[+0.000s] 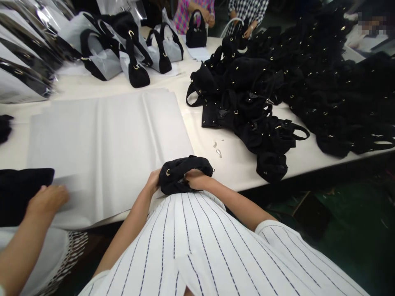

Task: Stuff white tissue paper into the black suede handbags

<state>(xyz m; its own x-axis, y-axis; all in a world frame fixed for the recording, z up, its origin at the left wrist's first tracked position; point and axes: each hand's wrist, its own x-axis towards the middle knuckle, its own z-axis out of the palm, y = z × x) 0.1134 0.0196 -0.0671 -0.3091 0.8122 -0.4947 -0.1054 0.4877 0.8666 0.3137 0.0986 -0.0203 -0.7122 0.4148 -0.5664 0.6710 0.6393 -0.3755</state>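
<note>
A small black handbag [175,167] with gold-coloured rings is held against my striped shirt at the table's front edge. My left hand [153,181] grips the bag's left side, its fingers partly hidden behind the fabric. My right hand [196,179] reaches into the bag's opening from the right; most of its fingers are out of sight inside. Just left of the bag lies a stack of pale grey paper sheets [123,135] with fold ridges.
Black handbags [247,74] are heaped across the right side. Paper-wrapped bags [106,61] stand at the back left. A co-worker's hand [49,199] is at the left beside a black bag [21,193]. Two people [249,12] work across the white table [210,164].
</note>
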